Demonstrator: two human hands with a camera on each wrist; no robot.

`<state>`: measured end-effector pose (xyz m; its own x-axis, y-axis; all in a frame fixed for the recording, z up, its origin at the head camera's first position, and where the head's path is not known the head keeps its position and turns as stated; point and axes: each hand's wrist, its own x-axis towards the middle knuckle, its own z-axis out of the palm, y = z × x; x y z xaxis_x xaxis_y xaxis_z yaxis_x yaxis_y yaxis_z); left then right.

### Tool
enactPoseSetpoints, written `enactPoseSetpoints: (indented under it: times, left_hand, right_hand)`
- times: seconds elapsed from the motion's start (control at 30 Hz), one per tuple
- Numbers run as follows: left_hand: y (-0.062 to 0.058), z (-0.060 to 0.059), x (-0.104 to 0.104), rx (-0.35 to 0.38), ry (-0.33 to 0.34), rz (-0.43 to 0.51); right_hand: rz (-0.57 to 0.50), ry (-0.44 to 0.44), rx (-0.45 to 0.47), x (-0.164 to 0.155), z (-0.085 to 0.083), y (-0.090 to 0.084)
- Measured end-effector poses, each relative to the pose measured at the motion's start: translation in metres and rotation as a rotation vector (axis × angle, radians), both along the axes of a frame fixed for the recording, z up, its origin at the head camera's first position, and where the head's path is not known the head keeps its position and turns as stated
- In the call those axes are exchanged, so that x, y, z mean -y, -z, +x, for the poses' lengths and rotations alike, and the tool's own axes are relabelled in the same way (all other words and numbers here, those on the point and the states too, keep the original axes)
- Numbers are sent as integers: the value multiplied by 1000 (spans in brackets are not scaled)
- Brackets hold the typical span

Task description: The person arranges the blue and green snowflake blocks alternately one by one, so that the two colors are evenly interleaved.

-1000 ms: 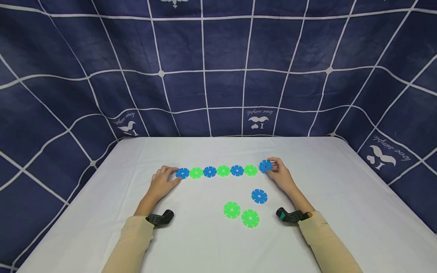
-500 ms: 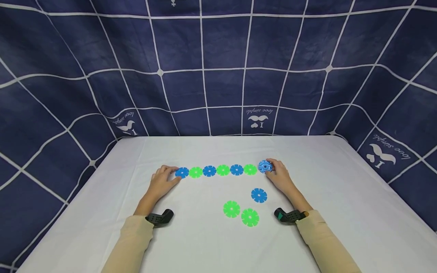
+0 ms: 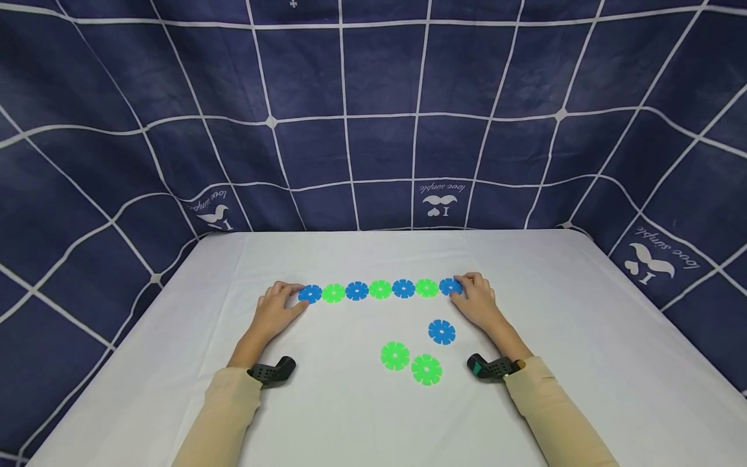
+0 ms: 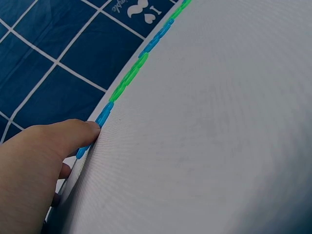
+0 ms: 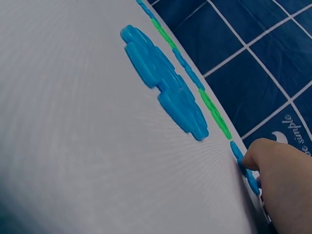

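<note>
A straight row of notched plastic discs, blue and green by turns, lies across the white table. At its left end my left hand (image 3: 273, 314) holds the edges of a blue disc (image 3: 310, 294) between thumb and fingers; the thumb (image 4: 90, 130) presses its near side. My right hand (image 3: 477, 301) pinches the blue disc (image 3: 449, 287) at the right end, down at table level beside a green disc (image 3: 426, 288). A narrow gap separates these two in the right wrist view. My palm hides part of the fingers there.
Nearer to me lie a loose blue disc (image 3: 441, 332) and two green discs, the left one (image 3: 395, 356) and the right one (image 3: 426, 370). A dark blue checked cloth (image 3: 379, 149) hangs behind the white table (image 3: 327, 415).
My right hand has brought its blue disc down from a tilted pose and slightly left, flat in line with the row. The left hand stays on its disc.
</note>
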<state>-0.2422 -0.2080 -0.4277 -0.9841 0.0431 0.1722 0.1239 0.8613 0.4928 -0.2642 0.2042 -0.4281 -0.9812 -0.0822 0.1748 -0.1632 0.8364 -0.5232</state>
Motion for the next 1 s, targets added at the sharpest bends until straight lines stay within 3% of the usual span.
enactPoseSetpoints:
  times: [0.2,1.0]
  left_hand:
    - [-1,1,-1,8,0,6]
    - [-1,1,-1,-3,-13,-4]
  right_hand:
    - [-49,1,-24,-1,-1,1]
    - [-23,-17,-39,1,1,2]
